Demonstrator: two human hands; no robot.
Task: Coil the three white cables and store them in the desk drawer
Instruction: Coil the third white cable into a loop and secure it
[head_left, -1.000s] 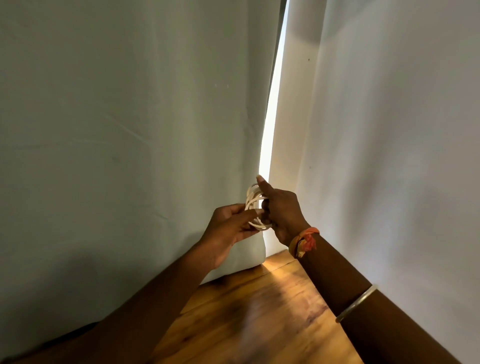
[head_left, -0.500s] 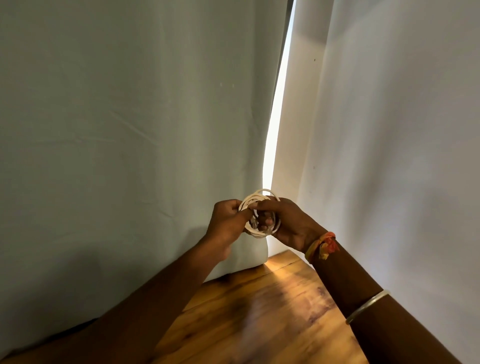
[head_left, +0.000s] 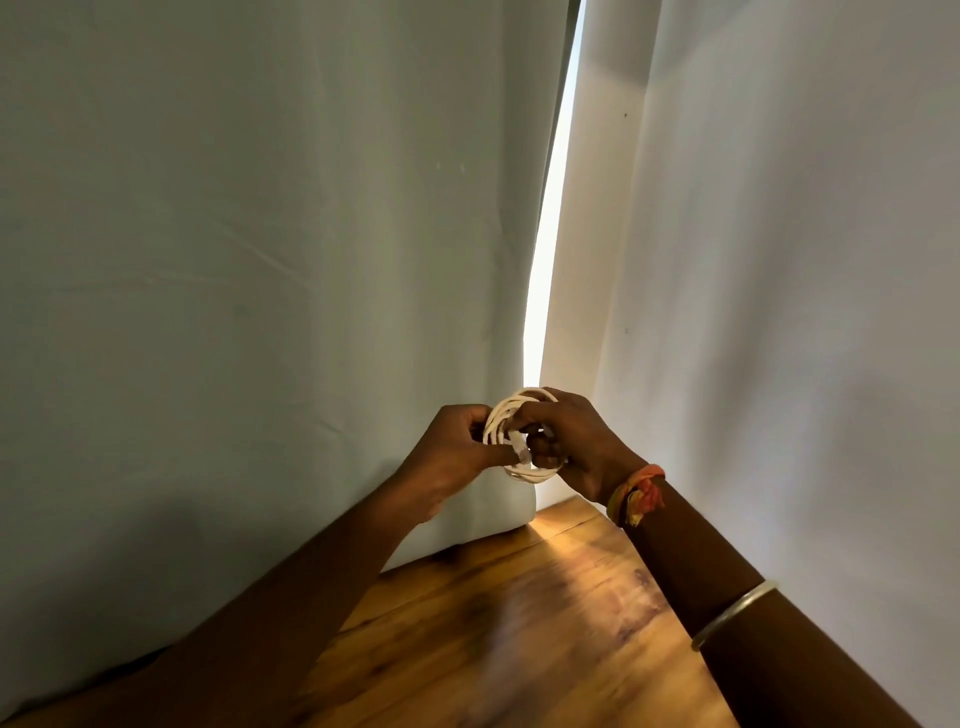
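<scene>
Both hands were raised above the far end of the wooden tabletop (head_left: 519, 623), meeting in front of the bright slit (head_left: 545, 260) between two hanging cloths. The left hand (head_left: 452, 452) was closed, its fingers curled in and its thumb and forefinger pinching the left side of a coiled white cable (head_left: 501, 418). The right hand (head_left: 582, 447) was closed on the same coil from the other side: its forefinger lay over the top of the loops, and its lower fingers were tucked through the middle of the ring. Neither hand held anything else.

The cable was wound into a small round bundle of several loops stacked close together, held upright in the air between the two hands and well clear of the tabletop. The top arc showed above the right forefinger and the bottom arc showed below the knuckles. A short, stiffer white end piece (head_left: 521, 451) crossed the coil near its middle, beside the left thumb tip; I could not tell whether it was tucked under a loop or only lying against it.

The right wrist wore an orange thread band (head_left: 636, 493), and a plain metal bangle (head_left: 732, 613) sat further up that forearm. The left cloth (head_left: 260, 260) was pale grey-green and the right cloth (head_left: 779, 260) whiter.
</scene>
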